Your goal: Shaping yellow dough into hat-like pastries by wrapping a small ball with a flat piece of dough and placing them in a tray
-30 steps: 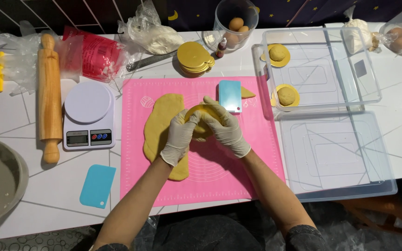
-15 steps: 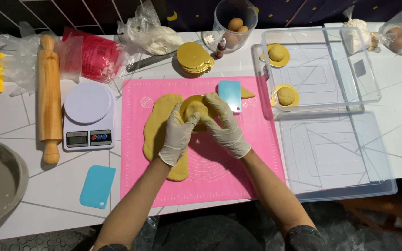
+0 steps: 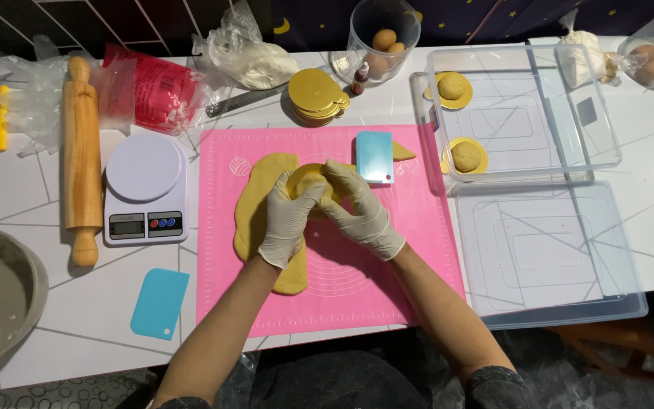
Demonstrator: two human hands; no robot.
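Both gloved hands, left hand (image 3: 288, 220) and right hand (image 3: 361, 208), cup a small round of yellow dough (image 3: 306, 180) just above the pink mat (image 3: 387, 273), fingers curled closely round its edge. It sits over the far end of the flat dough sheet (image 3: 255, 220), left of the blue scraper (image 3: 374, 157). The dough looks soft, light and easily dented or torn, so it is probably best held by the rim with spread fingertips and light pressure.
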